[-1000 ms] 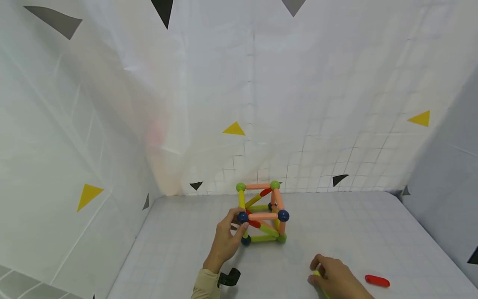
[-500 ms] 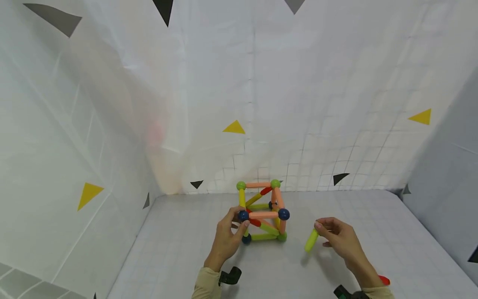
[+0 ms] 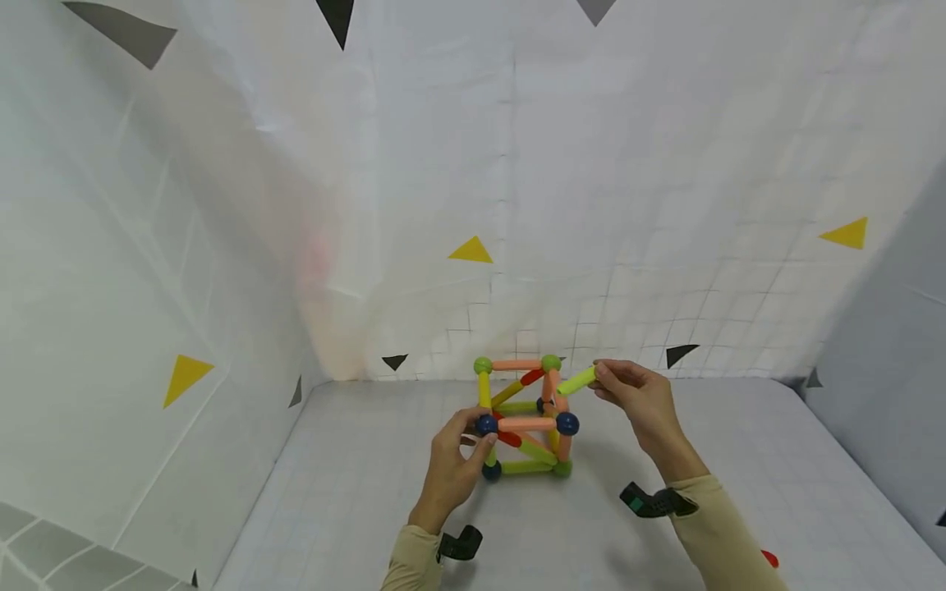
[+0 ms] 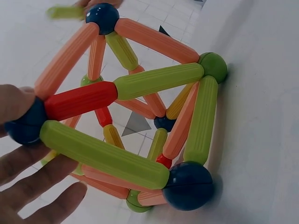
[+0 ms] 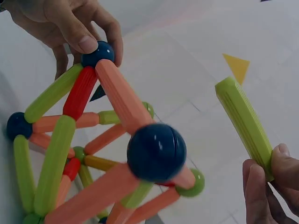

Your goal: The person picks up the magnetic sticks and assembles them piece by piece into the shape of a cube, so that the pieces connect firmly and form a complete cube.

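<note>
A cube-like frame of coloured rods and balls stands on the table, with rods running diagonally across its sides. My left hand pinches the dark blue ball at its upper front left corner between thumb and fingers. Raised beside the frame's upper right, my right hand pinches one end of a yellow-green rod. That rod's free end points left, overlapping the frame's right side in the head view. In the right wrist view it shows apart from the nearest dark blue ball.
A red rod lies on the table at the lower right, mostly hidden by the right sleeve. White sheeting with triangles forms the back wall and sides. The white table runs back to it.
My right hand has lifted the yellow-green rod off the table at the lower right and carried it up and left beside the frame. My left hand has kept its hold on the blue ball.
</note>
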`<state>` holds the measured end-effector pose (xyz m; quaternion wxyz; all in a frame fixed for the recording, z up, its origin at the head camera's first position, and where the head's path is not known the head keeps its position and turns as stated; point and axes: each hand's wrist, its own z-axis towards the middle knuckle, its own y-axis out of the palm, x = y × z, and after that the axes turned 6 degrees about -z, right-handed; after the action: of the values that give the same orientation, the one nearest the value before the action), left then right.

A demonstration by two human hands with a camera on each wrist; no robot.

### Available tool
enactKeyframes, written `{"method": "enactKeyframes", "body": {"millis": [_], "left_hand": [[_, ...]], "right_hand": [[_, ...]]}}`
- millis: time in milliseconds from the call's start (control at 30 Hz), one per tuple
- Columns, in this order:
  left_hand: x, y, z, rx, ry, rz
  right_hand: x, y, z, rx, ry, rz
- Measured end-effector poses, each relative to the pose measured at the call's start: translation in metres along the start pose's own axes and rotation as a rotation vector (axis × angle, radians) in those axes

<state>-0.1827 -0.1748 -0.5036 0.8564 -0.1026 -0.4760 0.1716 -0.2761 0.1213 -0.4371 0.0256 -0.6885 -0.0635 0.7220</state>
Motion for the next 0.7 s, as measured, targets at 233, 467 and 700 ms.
{"method": "enactKeyframes", "body": {"millis": [233,467,700], "left_hand": [[0.004,-0.001,0.000,-0.010,-0.076,-0.014],[0.003,-0.001,0.001,-0.007,-0.076,-0.008],[0.003,-0.001,0.001,0.002,-0.058,-0.010]], "right_hand": [[-0.020,0.036,0.016,-0.097,-0.109,-0.118],[-0.018,0.059,0.017,-0.148,-0.185,-0.262],[-0.013,0.073,0.016,-0.185,-0.290,-0.350]]}}
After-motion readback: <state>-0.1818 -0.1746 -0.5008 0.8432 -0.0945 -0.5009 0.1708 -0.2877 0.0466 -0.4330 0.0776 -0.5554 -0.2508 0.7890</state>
